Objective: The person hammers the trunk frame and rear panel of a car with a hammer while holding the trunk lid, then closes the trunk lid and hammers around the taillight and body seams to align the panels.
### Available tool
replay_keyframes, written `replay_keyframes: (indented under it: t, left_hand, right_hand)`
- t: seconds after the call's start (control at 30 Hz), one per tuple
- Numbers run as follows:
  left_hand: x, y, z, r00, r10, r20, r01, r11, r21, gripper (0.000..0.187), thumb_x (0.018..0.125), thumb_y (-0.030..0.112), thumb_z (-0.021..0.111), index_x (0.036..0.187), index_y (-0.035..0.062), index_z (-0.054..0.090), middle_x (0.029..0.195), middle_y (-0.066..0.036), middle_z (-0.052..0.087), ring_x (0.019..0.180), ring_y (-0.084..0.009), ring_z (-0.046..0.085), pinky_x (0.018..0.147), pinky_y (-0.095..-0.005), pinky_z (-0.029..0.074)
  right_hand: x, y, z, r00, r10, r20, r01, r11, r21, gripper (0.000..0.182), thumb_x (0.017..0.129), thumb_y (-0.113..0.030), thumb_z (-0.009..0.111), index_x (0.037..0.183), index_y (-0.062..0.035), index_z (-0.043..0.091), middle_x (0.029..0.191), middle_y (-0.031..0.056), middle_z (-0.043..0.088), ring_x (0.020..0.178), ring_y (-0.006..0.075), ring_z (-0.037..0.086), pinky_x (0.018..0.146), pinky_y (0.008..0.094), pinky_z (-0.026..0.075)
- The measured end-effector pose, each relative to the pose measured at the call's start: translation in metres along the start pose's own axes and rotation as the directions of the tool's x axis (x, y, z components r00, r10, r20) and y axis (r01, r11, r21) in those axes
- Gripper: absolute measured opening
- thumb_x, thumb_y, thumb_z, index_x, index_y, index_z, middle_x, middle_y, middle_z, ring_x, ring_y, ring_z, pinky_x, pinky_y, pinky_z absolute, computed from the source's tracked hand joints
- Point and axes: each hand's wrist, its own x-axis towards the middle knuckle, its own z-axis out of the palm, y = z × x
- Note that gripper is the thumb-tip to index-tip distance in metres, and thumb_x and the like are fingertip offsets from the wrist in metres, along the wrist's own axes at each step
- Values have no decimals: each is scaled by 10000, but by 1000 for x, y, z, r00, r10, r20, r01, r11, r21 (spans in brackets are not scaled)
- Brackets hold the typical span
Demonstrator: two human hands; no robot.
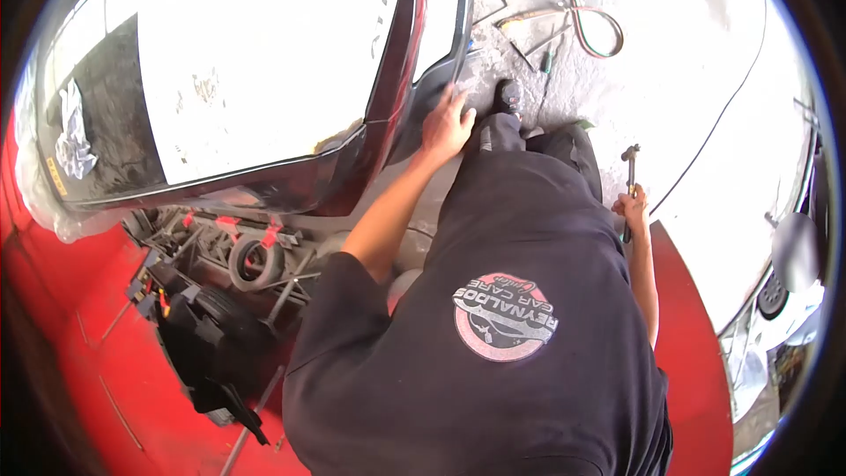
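Note:
My left hand is at the edge of a dark red car, its fingers stretched out and nothing held in it. The fingertips overlap the dark trim of the car's edge in this view. Low on the other side, my right hand is wrapped round the handle of a hammer, with the head pointing up and away from me. A large white covering spans much of the car's near surface.
Ahead on the grey floor lie a looped hose, several tools and a screwdriver. Behind my left arm are a tyre and metal framing on a red floor. A dark cable crosses the floor at right.

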Motion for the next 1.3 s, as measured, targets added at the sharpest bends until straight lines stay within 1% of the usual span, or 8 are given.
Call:
replay_keyframes:
  t: [0.03, 0.2, 0.47, 0.7, 0.8, 0.9, 1.0, 1.3]
  left_hand:
    - [0, 0, 8, 985, 11, -175, -34, 992, -125, 454, 989, 340, 622, 1220, -49, 658, 1227, -251, 678, 891, -325, 730, 688, -417, 608]
    - [20, 8, 27, 676, -729, 109, 335, 172, -926, 718, 1056, 566, 433, 1148, -111, 653, 1000, -199, 735, 590, -192, 694, 488, -267, 555]
    - [74, 18, 53, 389, -919, -62, 325, 199, -925, 755, 1040, 583, 472, 836, -103, 709, 695, -154, 718, 542, -209, 678, 492, -306, 549]
    - [84, 16, 121, 38, -974, -224, 582, 204, -787, 385, 971, 313, 570, 928, -29, 742, 905, -213, 738, 911, -421, 697, 832, -507, 529]
    - [99, 58, 97, -36, -945, -326, 631, 231, -741, 665, 986, 325, 553, 1471, -97, 383, 1488, -325, 450, 1367, -482, 447, 1162, -508, 346]
    - [130, 32, 99, -110, -838, -534, 590, 378, -714, 819, 919, 324, 675, 1493, -143, 324, 1521, -364, 391, 1441, -459, 376, 1207, -489, 293]
    - [142, -44, 101, -42, -997, -58, 36, 57, -998, 944, 827, 272, 747, 1525, -129, 254, 1580, -310, 334, 1419, -377, 424, 1155, -455, 390]
    - [167, -13, 39, -205, -975, 90, 51, -102, -993, 955, 797, 283, 749, 1542, 53, 198, 1566, -190, 312, 1382, -401, 414, 1076, -658, 390]
  right_hand:
    - [6, -6, -6, 1000, -14, 2, 14, 990, -141, 407, 821, -100, 612, 1167, 104, 548, 655, 138, 628, 517, 205, 614, 474, 331, 484]
    - [26, -14, -43, 989, -97, 115, 138, 887, -440, 472, 790, -73, 628, 1208, 129, 543, 662, 146, 652, 542, 207, 647, 486, 332, 508]
    - [92, -75, -109, 988, -102, 118, 152, 797, -585, 453, 731, -122, 651, 1138, 77, 647, 709, 210, 646, 622, 268, 654, 590, 408, 512]
    - [227, -125, -197, 937, -281, 206, 347, 713, -609, 446, 762, -144, 637, 1163, 50, 658, 844, 231, 681, 717, 310, 703, 635, 409, 554]
    - [252, -157, -238, 934, -251, 255, 347, 807, -478, 463, 798, -66, 616, 1224, 111, 581, 735, 189, 676, 553, 213, 683, 492, 331, 543]
    - [287, -178, -272, 970, -185, 161, 226, 927, -299, 328, 786, -26, 616, 1089, 98, 621, 646, 149, 639, 528, 216, 662, 474, 353, 539]
    - [347, -166, -295, 976, -162, 145, 205, 906, -371, 178, 788, 6, 581, 952, 74, 597, 620, 161, 636, 489, 246, 665, 431, 363, 534]
    - [389, -194, -318, 979, -68, 190, 124, 944, -305, 133, 813, -18, 622, 912, 57, 573, 635, 171, 658, 495, 265, 684, 421, 368, 549]
